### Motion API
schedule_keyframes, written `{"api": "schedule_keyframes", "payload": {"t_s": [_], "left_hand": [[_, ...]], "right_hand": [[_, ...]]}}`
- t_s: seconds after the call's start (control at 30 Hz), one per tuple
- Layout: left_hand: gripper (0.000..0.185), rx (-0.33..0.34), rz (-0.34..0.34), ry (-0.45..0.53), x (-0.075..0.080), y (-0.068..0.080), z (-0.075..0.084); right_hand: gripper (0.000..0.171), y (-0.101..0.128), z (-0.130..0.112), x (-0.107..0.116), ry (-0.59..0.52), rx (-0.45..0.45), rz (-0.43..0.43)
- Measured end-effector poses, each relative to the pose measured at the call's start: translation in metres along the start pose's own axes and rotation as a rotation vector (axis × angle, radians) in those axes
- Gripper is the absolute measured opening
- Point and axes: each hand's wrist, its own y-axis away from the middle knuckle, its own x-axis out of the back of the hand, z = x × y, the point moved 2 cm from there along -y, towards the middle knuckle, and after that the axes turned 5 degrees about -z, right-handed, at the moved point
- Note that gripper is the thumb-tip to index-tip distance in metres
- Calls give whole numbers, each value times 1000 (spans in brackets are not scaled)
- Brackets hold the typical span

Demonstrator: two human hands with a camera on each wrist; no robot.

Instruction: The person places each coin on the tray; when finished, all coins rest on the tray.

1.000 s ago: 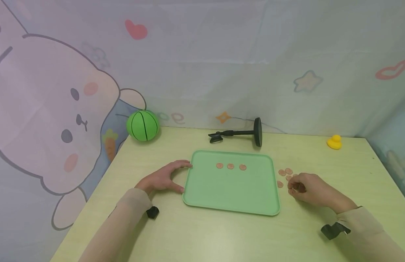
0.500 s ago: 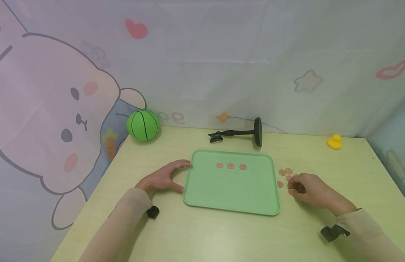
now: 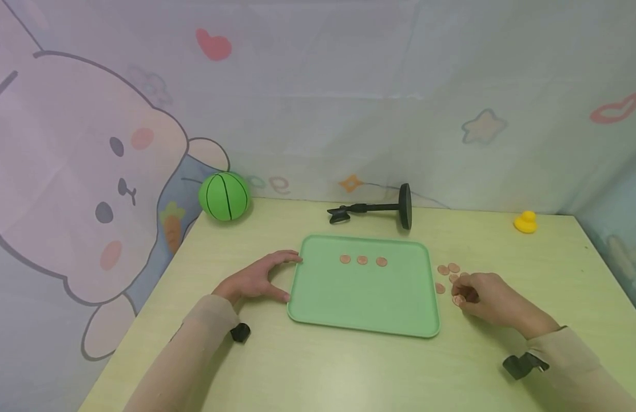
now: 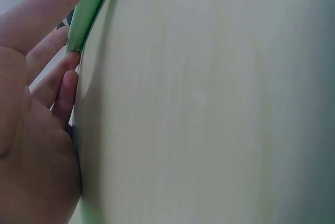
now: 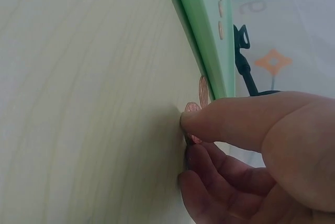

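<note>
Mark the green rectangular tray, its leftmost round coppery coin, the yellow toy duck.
Green rectangular tray point(image 3: 361, 292): head view, bare floor.
Leftmost round coppery coin point(image 3: 345, 259): head view, centre.
Yellow toy duck point(image 3: 525, 225): head view, body.

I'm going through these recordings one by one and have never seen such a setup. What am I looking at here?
There is no machine: a person works bare-handed. The wide picture comes from a camera worn on the head; the two close ones from cameras on the wrists. On the table lies a green tray with three copper-coloured coins in a row; loose coins lie beside its right edge. Behind are a green ball, a tipped-over black stand and a yellow duck. The left hand touches the tray; the right hand pinches a coin.
</note>
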Motion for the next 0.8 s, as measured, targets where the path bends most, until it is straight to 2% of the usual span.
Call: {"api": "schedule_keyframes", "payload": {"t_s": [0.3,0.57,0.8], "left_hand": [[86,-9,4,6,-1,0,0],[87,-1,8,4,-1,0,-1],[85,-1,11,14,-1,0,-1]], "right_hand": [[15,0,-2,0,-2,-8,-7],[20,-2,-5,1,23,11,7],[22,-2,-5,2,-15,8,-6]]}}
